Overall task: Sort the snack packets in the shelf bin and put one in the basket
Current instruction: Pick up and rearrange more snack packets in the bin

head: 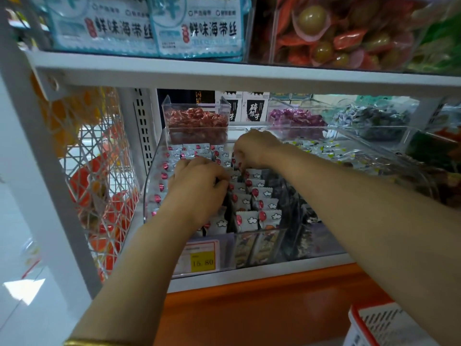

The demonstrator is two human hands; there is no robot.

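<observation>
Two bare hands reach into a clear plastic shelf bin [151, 186] at the shelf's front edge. It is packed with upright rows of white snack packets [267, 193] printed with a red dot and a cloud. The left hand [197, 188] is over the bin's left rows, fingers curled together down round a clutch of packets and thumb pressed to their right side, with the tips buried. The right hand [257, 148] is near the bin's back edge, fingers bunched and bent downward onto packet tops. Its tips are blurred, so a pinch cannot be confirmed. Dark packets fill the bin's right side, their print unreadable. A white perforated basket with a red rim [381, 323] sits below the shelf, mostly cut off at the frame's lower right corner, its contents unseen.
</observation>
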